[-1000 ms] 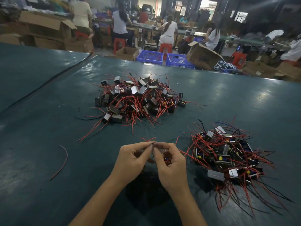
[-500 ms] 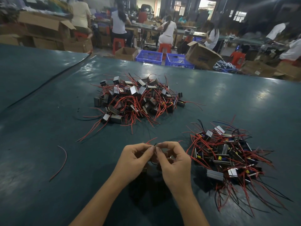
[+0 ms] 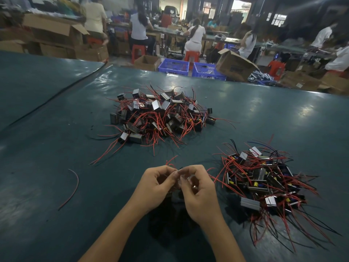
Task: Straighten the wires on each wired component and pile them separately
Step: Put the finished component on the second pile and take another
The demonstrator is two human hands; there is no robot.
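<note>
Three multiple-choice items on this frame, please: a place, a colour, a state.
1. Where does the loose wire lie?
A. on the table, far left
B. between the piles
C. on a box

2. What colour are the crates?
A. green
B. blue
C. yellow

3. What are the left hand and right hand doing?
A. lying flat
B. reaching into a pile
C. pinching one component

A: it lies alone at the left. B: both are blue. C: fingertips of both meet on it.

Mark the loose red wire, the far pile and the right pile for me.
loose red wire [image 3: 77, 181], head view, on its upper bend.
far pile [image 3: 160, 118], head view, on the tangled middle.
right pile [image 3: 262, 180], head view, on its middle.
</note>
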